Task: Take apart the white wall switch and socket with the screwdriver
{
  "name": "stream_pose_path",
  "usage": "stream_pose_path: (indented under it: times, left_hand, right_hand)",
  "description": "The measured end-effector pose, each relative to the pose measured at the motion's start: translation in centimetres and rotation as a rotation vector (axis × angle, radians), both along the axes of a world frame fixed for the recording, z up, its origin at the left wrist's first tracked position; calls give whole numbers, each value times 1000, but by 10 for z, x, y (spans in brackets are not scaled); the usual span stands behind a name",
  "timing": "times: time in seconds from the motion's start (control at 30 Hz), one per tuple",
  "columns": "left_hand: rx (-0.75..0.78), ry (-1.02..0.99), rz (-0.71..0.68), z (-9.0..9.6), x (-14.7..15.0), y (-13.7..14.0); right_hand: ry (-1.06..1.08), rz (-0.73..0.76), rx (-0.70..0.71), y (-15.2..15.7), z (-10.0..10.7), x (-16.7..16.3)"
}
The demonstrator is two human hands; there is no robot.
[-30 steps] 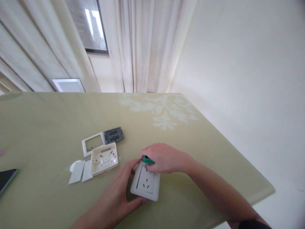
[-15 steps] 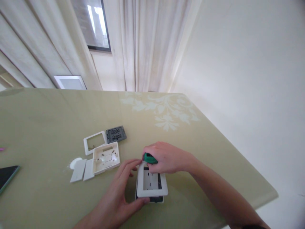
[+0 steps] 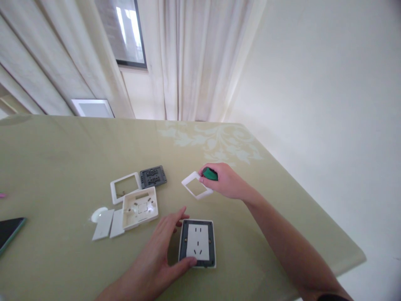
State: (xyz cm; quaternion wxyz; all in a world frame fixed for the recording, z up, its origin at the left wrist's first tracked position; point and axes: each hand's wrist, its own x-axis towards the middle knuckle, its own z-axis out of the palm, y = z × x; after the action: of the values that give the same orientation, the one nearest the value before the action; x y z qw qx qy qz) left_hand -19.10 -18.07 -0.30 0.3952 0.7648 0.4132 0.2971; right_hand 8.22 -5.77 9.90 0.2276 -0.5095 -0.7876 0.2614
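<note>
A wall socket (image 3: 198,238) with a white five-slot face and a dark grey surround lies in front of me. My left hand (image 3: 167,246) grips it from the left, thumb on its lower edge and fingers along the far left corner. Beyond the socket, my right hand (image 3: 224,179) is closed around a tool with a green handle (image 3: 209,174); its shaft is hidden. The same fingers pinch a thin white cover frame (image 3: 189,179) by its right corner. The frame is apart from the socket, near the tabletop; whether it touches is unclear.
To the left lie a white back box (image 3: 140,209), another white frame (image 3: 114,191), a dark grey switch module (image 3: 153,177) and two white plates (image 3: 103,225). A dark flat device (image 3: 11,232) sits at the left table edge. Wall and curtains border the table (image 3: 275,200).
My right hand has lifted the white cover frame off the socket and carried it away, up and slightly right, with the green tool still in hand. The socket's face is now uncovered.
</note>
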Motion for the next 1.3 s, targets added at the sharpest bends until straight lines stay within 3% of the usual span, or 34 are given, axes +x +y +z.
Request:
stream_pose_path:
  times: [0.13,0.27,0.43,0.5,0.67,0.83,0.93,1.03,1.1,1.2,1.3]
  left_hand:
    - [-26,-7,0,1,0,1]
    - [-21,-23,-10,3,-1,1]
    - [-13,-16,-4,0,0,1]
    - [-20,-5,-6,-1,-1,1]
    - [3,21,-45,2,-3,1]
    - [2,73,-81,6,-4,4]
    - [-14,103,-124,11,-4,7]
    - [2,126,-152,13,-4,7]
    - [44,136,-114,10,-3,4]
    - [94,157,-45,4,-3,0]
    - [99,166,-40,4,-2,-1]
  right_hand:
    - [18,-106,42,15,-23,-1]
    - [38,-88,133,5,-26,-12]
    - [-377,131,103,-15,-36,-37]
    - [-457,144,72,-16,-40,-40]
    - [-427,53,55,-8,-39,-32]
    - [-327,146,-12,-5,-49,-30]
    - [-244,126,8,-6,-42,-29]
    - [-70,77,46,-17,-13,-24]
    - [404,95,66,-34,11,-22]
    - [1061,273,82,-64,36,-26]
    - [1259,331,20,-84,40,-37]
